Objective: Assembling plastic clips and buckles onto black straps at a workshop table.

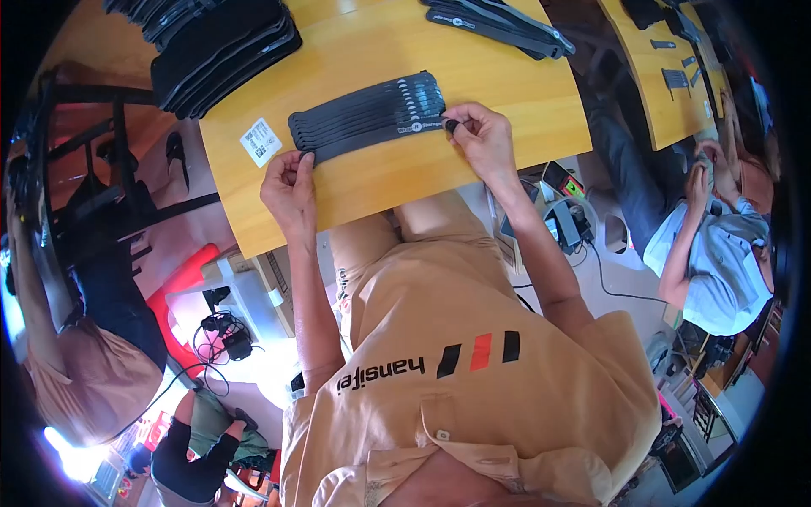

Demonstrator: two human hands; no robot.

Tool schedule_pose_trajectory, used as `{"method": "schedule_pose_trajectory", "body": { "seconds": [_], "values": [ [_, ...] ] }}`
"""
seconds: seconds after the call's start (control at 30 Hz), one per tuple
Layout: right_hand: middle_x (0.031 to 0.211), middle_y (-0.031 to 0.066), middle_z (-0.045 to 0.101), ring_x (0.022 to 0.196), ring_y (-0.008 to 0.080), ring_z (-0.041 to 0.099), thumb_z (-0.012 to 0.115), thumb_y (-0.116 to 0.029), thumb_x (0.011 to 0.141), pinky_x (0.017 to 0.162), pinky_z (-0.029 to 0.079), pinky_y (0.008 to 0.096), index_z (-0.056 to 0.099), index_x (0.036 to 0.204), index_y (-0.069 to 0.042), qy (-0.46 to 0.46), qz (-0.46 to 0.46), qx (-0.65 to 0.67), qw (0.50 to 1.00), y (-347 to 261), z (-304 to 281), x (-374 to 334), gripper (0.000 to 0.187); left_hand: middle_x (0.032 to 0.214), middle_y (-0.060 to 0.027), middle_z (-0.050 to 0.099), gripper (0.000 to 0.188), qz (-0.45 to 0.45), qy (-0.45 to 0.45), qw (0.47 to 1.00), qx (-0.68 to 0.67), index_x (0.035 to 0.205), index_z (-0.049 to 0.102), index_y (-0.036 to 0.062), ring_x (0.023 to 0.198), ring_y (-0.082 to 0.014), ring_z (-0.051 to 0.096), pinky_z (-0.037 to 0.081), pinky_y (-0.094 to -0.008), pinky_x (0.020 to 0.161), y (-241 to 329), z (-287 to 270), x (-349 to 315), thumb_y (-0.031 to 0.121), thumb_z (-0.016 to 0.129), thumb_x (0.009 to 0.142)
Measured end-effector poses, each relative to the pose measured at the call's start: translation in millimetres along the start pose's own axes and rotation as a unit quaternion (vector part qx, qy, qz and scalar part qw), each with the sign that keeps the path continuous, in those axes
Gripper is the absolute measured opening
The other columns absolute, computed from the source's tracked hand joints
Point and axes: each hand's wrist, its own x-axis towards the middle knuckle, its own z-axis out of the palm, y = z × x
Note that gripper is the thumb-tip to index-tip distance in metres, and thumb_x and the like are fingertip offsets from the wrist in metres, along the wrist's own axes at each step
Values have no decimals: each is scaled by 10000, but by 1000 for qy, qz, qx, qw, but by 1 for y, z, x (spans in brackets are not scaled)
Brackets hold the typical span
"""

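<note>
A row of flat black straps [363, 110] with white print lies overlapped like a fan on the yellow wooden table [372, 182]. My left hand [290, 188] pinches the left end of the nearest strap [384, 135] between thumb and fingers. At that strap's other end, my right hand [483, 145] is closed in a pinch, with a small black piece at its fingertips. Whether that piece is the strap's tip or something worn on a finger is hard to make out. A white label sheet [260, 142] with printed codes lies left of the row.
Tall stacks of black straps [221, 63] stand at the table's far left, and more straps [498, 25] lie far right. A second table [659, 93] holds small dark pieces. A person in a light blue shirt [718, 262] sits at right, others at left. Below left is a cardboard box [272, 283].
</note>
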Motion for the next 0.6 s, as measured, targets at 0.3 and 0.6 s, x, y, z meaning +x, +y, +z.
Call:
{"method": "schedule_pose_trajectory", "body": {
  "seconds": [0.3,0.6],
  "values": [
    [644,30,594,546,52,498,547,71,710,500,415,203,644,852,25,27,9,-22,999,-7,2,-1,178,632,19,518,78,-11,-8,1000,-5,815,591,-16,513,-27,411,331,-174,441,1,1,-1,35,647,796],
    [686,13,592,502,36,503,520,68,768,382,384,180,626,889,7,19,25,-27,999,-9,4,0,172,631,18,523,81,-5,-6,1000,-10,818,593,-17,505,-26,417,335,-175,436,0,1,0,38,648,794]
  ]
}}
